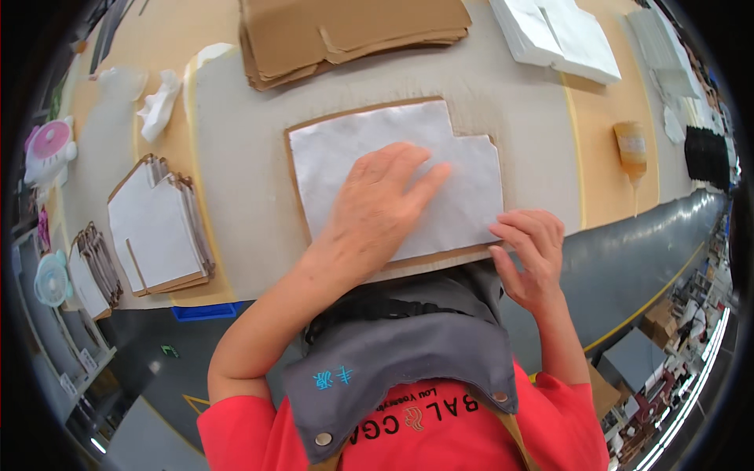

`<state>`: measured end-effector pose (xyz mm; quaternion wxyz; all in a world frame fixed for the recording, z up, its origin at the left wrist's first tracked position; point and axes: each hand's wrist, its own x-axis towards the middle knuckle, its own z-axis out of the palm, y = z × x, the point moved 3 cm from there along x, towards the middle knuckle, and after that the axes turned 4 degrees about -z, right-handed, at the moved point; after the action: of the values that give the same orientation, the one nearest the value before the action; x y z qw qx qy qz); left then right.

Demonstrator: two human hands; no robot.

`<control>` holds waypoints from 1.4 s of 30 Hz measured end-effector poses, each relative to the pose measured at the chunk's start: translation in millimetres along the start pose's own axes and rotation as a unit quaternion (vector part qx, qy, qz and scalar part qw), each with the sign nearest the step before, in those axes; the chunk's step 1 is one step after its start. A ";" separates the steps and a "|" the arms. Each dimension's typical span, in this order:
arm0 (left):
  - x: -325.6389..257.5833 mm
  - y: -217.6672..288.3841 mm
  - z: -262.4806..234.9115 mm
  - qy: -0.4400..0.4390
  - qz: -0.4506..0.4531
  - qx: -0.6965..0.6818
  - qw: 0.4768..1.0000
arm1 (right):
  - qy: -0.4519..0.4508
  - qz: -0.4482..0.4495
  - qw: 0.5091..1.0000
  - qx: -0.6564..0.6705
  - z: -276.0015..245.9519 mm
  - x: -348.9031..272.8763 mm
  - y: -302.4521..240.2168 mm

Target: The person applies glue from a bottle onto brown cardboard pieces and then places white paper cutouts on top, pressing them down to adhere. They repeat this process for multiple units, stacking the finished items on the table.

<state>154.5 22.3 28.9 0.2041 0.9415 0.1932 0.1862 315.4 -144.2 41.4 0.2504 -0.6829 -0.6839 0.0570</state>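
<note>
A white sheet (345, 149) with a notch at its upper right lies over a slightly larger brown panel (292, 169), whose edge shows around it. My left hand (385, 196) rests palm down on the middle of the sheet, fingers stretched and a little blurred. At the lower right corner, my right hand (532, 251) touches the sheet's edge with its fingertips, thumb apart below. Nothing thick shows between thumb and fingers there.
Brown panels (353, 31) are stacked at the far side, with white sheets (561, 35) to their right. Two piles of white-faced panels (157, 228) lie at left. A bottle of amber liquid (631, 149) lies at right. Crumpled white material (159, 106) and a pink-and-white fan (52, 149) sit far left.
</note>
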 end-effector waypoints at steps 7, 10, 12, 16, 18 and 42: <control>-26.6 -47.5 -28.7 0.022 -0.083 0.078 0.993 | -0.013 -0.045 0.999 -0.001 16.5 76.4 -10.6; -27.8 -55.5 -28.1 0.024 -0.092 0.089 0.991 | -0.027 -0.089 0.995 -0.037 40.3 103.3 -9.3; -29.4 -56.9 -28.3 0.015 -0.094 0.096 0.991 | -0.032 -0.084 0.994 -0.060 47.8 110.8 -7.4; -37.7 -59.3 -31.0 0.015 -0.101 0.087 0.991 | -0.038 -0.074 0.990 -0.111 54.0 109.2 3.8; -44.9 -57.3 -32.6 0.007 -0.106 0.086 0.991 | -0.037 -0.083 0.987 -0.134 53.0 109.7 6.9; -127.1 -20.4 -53.8 -0.054 0.009 0.017 0.998 | -0.163 -0.258 0.952 0.011 42.3 34.0 -39.2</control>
<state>16.7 0.4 30.6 0.1967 0.9551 0.1762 0.1342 264.1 -102.7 30.2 0.1497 -0.4615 -0.8677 0.1082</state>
